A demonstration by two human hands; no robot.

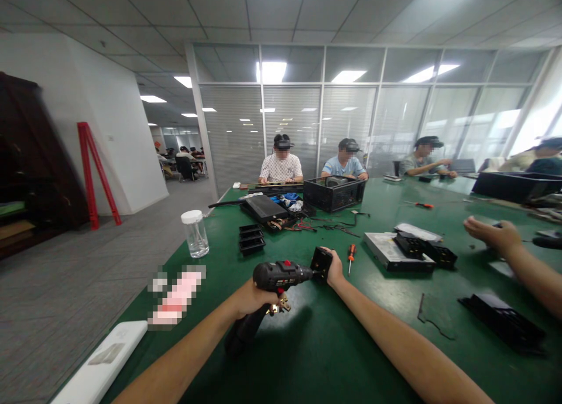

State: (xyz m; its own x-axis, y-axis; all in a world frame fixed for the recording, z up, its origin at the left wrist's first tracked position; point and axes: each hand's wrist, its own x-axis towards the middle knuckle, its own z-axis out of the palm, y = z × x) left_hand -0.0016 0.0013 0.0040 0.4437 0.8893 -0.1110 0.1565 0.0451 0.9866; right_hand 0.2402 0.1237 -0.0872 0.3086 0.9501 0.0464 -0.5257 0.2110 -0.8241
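Note:
My left hand (251,298) is wrapped round the grip of a black cordless drill (281,274) with red details. The drill points right, its tip meeting a small black box-like part (322,263). That part is held up by my right hand (335,267), fingers closed on its right side; whether the bit sits in a screw is too small to tell. Under the drill's nose show some brass-coloured metal pieces (281,304), and I cannot make out what carries them. An orange-handled screwdriver (351,254) lies on the green table (333,357) just right of my right hand.
Beyond the drill sit black trays (250,240), a clear jar (195,234), a black case (263,209) and loose cables. To the right are a silver drive (381,252) and black parts (504,322). A co-worker's hand (496,234) reaches in; several people sit behind.

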